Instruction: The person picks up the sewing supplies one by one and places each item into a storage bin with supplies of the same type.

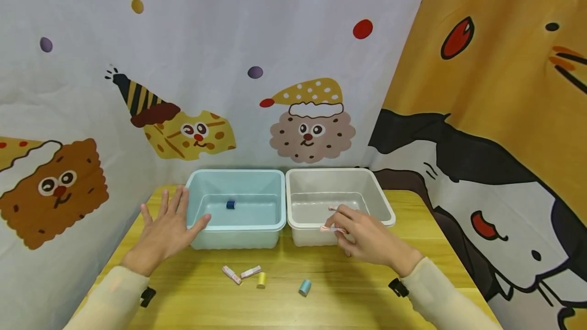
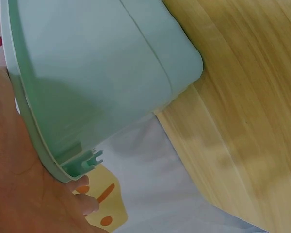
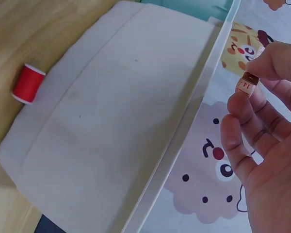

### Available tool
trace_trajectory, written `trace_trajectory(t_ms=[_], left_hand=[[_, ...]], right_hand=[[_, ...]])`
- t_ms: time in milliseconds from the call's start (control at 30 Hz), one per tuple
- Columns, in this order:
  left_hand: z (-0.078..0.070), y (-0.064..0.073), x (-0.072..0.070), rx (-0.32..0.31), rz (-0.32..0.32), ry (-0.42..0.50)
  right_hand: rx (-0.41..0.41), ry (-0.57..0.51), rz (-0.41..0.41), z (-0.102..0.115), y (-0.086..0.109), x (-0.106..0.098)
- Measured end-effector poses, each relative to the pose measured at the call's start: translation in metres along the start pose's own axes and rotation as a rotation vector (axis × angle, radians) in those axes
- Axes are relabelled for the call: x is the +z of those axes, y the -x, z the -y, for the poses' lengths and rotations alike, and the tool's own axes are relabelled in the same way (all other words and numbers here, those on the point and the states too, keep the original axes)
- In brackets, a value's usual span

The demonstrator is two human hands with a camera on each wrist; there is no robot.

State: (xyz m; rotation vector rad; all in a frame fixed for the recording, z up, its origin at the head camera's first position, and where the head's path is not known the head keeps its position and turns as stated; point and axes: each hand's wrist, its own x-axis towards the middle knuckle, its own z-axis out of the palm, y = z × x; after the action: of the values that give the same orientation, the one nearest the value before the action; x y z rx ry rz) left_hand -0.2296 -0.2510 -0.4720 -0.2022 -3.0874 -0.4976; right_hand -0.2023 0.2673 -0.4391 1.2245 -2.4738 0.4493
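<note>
My right hand (image 1: 369, 236) pinches a small folded measuring tape (image 3: 245, 87) between thumb and fingers, over the front rim of the white bin (image 1: 387, 215). Printed numbers show on the tape in the right wrist view. My left hand (image 1: 165, 230) has its fingers spread and rests at the left front corner of the light blue bin (image 1: 236, 238). Inside that bin lies a dark blue thread spool (image 1: 231, 204). Another small pale piece (image 1: 332, 208) shows just beyond my right fingers, against the inside of the white bin.
On the table in front of the bins lie two folded measuring tapes (image 1: 232, 275), a yellow thread spool (image 1: 261, 280) and a light blue one (image 1: 304, 287). A red spool (image 3: 29, 83) stands close by the white bin's front. A printed cloth (image 1: 229, 24) hangs behind.
</note>
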Motion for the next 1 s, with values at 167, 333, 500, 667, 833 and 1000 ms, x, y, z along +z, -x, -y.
trace_trajectory(t_ms=[167, 333, 500, 667, 833, 1000], left_hand=[[0.000, 0.001, 0.001, -0.003, 0.008, 0.002], [0.001, 0.001, 0.001, -0.003, 0.009, 0.001], [0.001, 0.001, 0.001, -0.009, 0.014, -0.004], [0.000, 0.000, 0.001, -0.008, 0.014, -0.006], [0.000, -0.001, 0.001, -0.003, 0.016, -0.007], [-0.001, -0.001, 0.000, 0.000, 0.013, -0.005]], right_hand=[[0.051, -0.001, 0.036, -0.005, -0.002, -0.005], [0.053, -0.006, 0.040, -0.012, -0.006, -0.009], [0.064, -0.012, 0.044, -0.018, -0.010, -0.013], [0.060, -0.023, 0.046, -0.025, -0.013, -0.015], [0.061, -0.032, 0.046, -0.031, -0.017, -0.017], [0.060, -0.032, 0.044, -0.039, -0.021, -0.018]])
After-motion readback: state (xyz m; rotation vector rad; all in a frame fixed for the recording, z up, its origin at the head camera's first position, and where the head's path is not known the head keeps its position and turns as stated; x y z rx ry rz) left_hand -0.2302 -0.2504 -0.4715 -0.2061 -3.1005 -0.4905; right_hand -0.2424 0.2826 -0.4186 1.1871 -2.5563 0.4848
